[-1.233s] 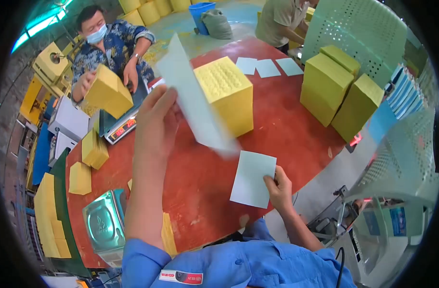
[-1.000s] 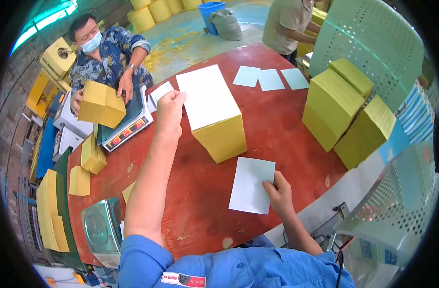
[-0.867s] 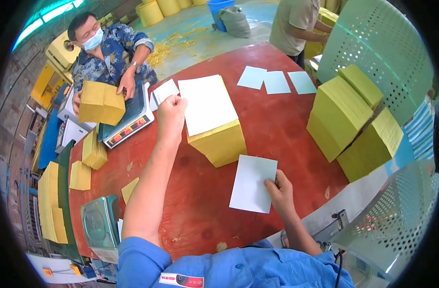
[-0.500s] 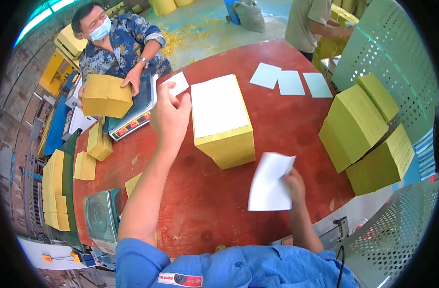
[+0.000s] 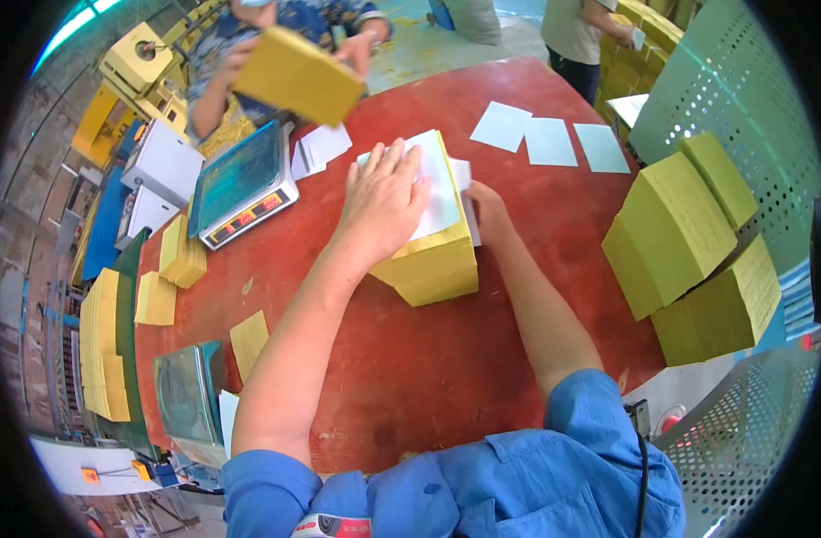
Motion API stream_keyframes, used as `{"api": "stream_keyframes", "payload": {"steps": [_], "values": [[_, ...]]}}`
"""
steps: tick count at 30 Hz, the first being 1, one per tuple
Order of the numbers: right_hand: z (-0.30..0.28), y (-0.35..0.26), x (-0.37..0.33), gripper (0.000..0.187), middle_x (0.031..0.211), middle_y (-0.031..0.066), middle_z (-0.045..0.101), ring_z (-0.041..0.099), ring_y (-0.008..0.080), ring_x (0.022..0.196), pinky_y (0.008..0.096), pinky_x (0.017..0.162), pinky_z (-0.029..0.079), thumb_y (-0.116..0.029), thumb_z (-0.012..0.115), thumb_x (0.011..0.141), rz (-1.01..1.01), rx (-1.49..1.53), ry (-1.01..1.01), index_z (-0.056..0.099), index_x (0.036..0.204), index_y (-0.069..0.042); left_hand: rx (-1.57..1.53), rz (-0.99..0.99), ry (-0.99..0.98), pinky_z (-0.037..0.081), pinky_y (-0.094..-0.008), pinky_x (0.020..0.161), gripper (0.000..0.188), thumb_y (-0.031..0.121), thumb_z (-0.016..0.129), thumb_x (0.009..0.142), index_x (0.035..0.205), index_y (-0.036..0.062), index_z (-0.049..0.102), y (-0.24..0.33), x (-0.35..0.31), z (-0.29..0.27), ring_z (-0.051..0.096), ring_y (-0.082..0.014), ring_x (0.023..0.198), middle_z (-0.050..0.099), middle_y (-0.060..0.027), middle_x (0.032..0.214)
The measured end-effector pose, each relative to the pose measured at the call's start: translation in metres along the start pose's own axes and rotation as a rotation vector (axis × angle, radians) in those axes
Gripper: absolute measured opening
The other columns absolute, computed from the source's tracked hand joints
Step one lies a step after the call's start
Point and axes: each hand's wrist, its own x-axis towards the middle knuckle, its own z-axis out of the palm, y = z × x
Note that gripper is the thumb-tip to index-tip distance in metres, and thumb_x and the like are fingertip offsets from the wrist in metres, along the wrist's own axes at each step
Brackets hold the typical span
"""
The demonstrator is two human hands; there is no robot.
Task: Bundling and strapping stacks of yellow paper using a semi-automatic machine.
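A tall block of stacked yellow paper (image 5: 435,271) stands on the red table before me, with a pale sheet (image 5: 441,203) on its top. My left hand (image 5: 385,199) lies flat on that sheet, fingers stretched forward. At the block's right side my right hand (image 5: 491,213) grips a white sheet of paper (image 5: 462,172), which stands upright along that side. The right fingers are partly hidden behind the sheet. Past my left hand, several small white cards (image 5: 328,146) lie in a loose pile.
Across the red table (image 5: 383,394), a co-worker's hands hold a yellow paper block (image 5: 298,75) above a digital scale (image 5: 240,175). Three pale cards (image 5: 551,142) lie at the far right. Large yellow stacks (image 5: 670,233) stand along the right edge. A second scale (image 5: 191,390) sits at the left.
My left hand came down from the air onto the block's top. My right hand brought its white sheet forward to the block's right side. The co-worker lifted the yellow block off the scale.
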Motion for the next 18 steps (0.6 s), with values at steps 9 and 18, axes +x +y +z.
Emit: {"api": "stream_keyframes", "payload": {"steps": [9,18], "values": [[0.026,0.021,-0.081,0.028,0.093,0.0073,0.065,0.062,0.0141,0.080,0.0286,0.071,0.049,-0.015,0.045,0.089,-0.065,-0.184,0.111,0.061,0.105,0.000,-0.094,0.118,-0.009,0.026,-0.0437,0.115,0.048,0.025,0.044,0.098,0.141,0.0031,0.045,0.014,-0.070,-0.017,0.032,-0.0369,0.141,0.039,-0.0203,0.149],[0.060,0.053,-0.288,0.031,0.097,0.0084,0.066,0.061,0.0158,0.089,0.0326,0.081,0.048,-0.010,0.047,0.086,-0.027,-0.149,0.426,0.062,0.110,0.001,-0.249,0.429,-0.206,0.024,-0.0495,0.114,0.055,0.012,0.049,0.087,0.140,0.0013,0.045,0.061,-0.208,-0.084,0.030,-0.0405,0.141,0.038,-0.0197,0.150]]}}
